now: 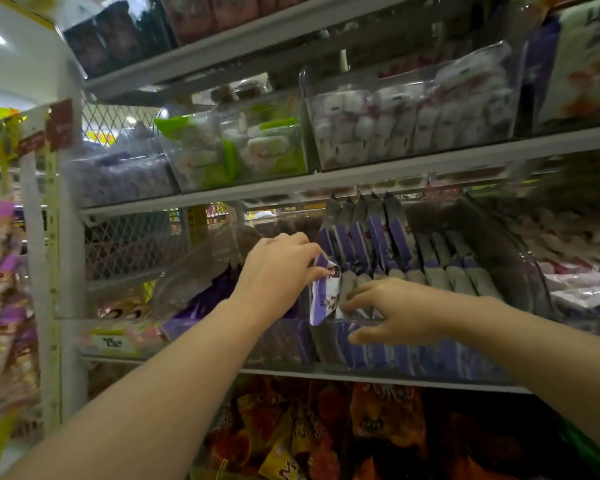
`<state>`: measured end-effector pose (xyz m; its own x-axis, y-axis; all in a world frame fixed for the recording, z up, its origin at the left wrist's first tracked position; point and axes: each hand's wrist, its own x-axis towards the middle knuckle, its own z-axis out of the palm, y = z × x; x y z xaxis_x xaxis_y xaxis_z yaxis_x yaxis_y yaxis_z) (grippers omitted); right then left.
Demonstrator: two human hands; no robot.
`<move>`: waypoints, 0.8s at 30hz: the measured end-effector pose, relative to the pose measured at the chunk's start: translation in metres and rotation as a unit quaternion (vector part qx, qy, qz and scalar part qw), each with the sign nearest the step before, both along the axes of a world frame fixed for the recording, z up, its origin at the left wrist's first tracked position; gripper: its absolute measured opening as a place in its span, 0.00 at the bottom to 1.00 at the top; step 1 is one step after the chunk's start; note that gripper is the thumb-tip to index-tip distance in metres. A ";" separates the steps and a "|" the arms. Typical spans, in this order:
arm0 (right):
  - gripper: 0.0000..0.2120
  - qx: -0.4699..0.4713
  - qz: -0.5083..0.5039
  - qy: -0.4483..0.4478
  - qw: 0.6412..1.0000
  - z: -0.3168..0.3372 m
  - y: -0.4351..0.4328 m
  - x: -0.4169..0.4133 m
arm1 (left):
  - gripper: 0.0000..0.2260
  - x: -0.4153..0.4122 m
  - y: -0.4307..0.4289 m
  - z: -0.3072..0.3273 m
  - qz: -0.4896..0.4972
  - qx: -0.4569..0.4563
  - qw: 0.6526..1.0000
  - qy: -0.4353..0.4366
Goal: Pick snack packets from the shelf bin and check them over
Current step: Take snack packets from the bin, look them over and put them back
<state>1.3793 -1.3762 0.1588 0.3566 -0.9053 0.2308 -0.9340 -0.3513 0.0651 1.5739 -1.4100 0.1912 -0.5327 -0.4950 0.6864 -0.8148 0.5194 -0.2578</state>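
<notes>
Purple-and-white packet (324,289), half-lifted at the clear bin's (515,271) left front corner, is pinched by the left hand (278,268) while the right hand's (397,311) loosely spread fingers touch its lower edge; next, likely, drawing it clear for checking.

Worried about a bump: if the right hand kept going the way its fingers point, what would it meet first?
The purple-and-white packet pinched by the left hand. The fingertips of the right hand look almost on it, though depth is unclear.
</notes>
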 end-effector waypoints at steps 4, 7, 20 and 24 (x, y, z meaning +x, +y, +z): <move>0.29 -0.014 0.006 0.016 1.000 -0.002 0.002 -0.001 | 0.13 0.002 -0.011 -0.008 -0.038 -0.022 0.999 0.017; 0.28 -0.022 0.008 0.015 1.000 -0.003 0.003 0.000 | 0.11 -0.001 -0.013 -0.006 -0.082 -0.049 0.995 -0.006; 0.27 -0.047 0.021 0.018 0.999 -0.007 0.006 -0.004 | 0.16 0.010 -0.020 -0.018 -0.055 0.071 0.973 -0.212; 0.28 -0.006 0.020 -0.010 1.000 -0.002 0.004 -0.003 | 0.18 0.014 -0.023 -0.027 -0.074 0.081 0.973 -0.203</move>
